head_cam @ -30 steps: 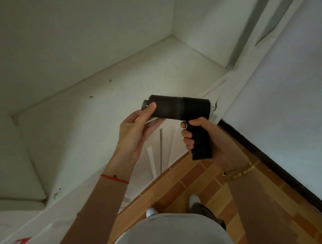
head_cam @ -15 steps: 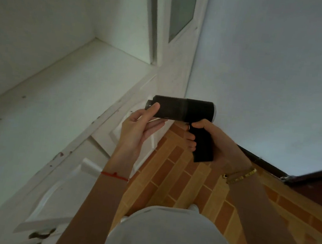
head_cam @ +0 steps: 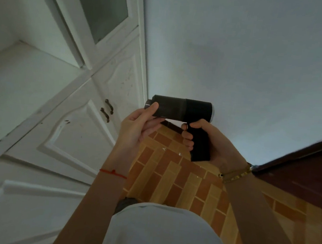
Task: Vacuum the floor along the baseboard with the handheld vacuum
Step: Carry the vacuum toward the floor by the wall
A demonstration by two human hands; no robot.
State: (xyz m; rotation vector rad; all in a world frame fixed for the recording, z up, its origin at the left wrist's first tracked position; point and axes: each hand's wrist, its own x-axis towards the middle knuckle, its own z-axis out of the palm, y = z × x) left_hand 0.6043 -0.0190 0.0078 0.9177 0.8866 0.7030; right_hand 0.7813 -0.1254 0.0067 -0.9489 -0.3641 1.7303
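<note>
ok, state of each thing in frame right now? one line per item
vacuum: held level in the air, well above the floor, nozzle end toward the cupboard
right hand: closed around the vacuum's grip
left hand: on the nozzle end, thumb on top, fingers underneath
cupboard doors: shut
floor: tiled, a few light specks near the baseboard
baseboard: dark strip at the wall's foot, mostly hidden by the hands

You had open tiled floor (head_cam: 171, 173) below both hands, clear down to the dark baseboard (head_cam: 172, 127) at the pale wall (head_cam: 239, 60); white cabinet (head_cam: 73, 133) with door handles (head_cam: 106, 109) closed off the left, dark wooden door (head_cam: 304, 169) closed off the right
</note>
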